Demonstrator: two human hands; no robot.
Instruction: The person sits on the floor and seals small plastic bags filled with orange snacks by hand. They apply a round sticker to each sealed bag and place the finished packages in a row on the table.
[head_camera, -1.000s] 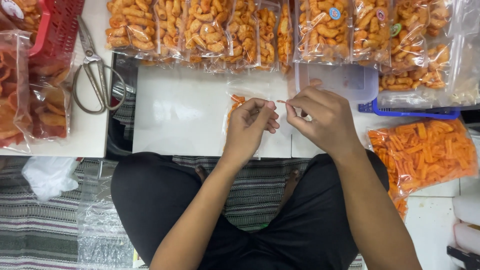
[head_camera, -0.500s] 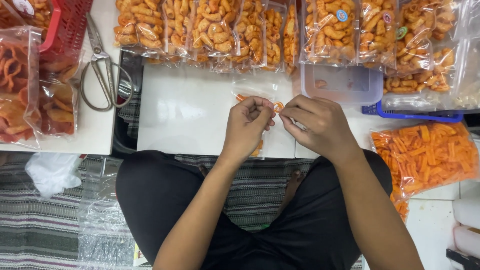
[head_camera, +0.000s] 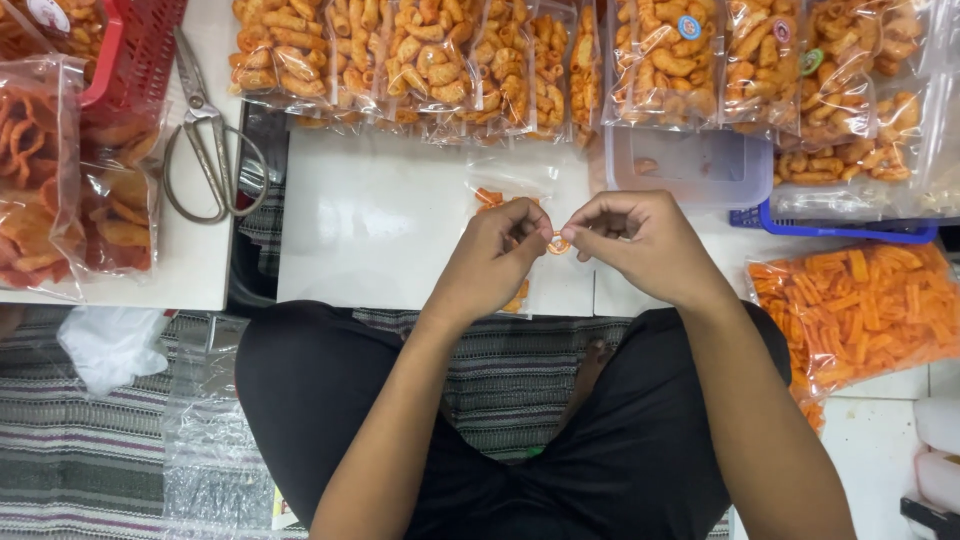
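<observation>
You are pinching a small orange ring (head_camera: 558, 243) between both sets of fingers, your left hand (head_camera: 500, 255) and right hand (head_camera: 640, 240) meeting over a clear snack pouch (head_camera: 515, 200). The ring is sitting right at the fingertips, equally near both hands; the pouch is lying just beyond and beneath them on the white worktop (head_camera: 380, 220), its long axis running away from you.

Small orange ring (head_camera: 558, 244) (pinched), over snack bag (head_camera: 505, 200)

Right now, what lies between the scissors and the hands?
In the head view, only bare white board lies between the scissors and the left hand.
</observation>
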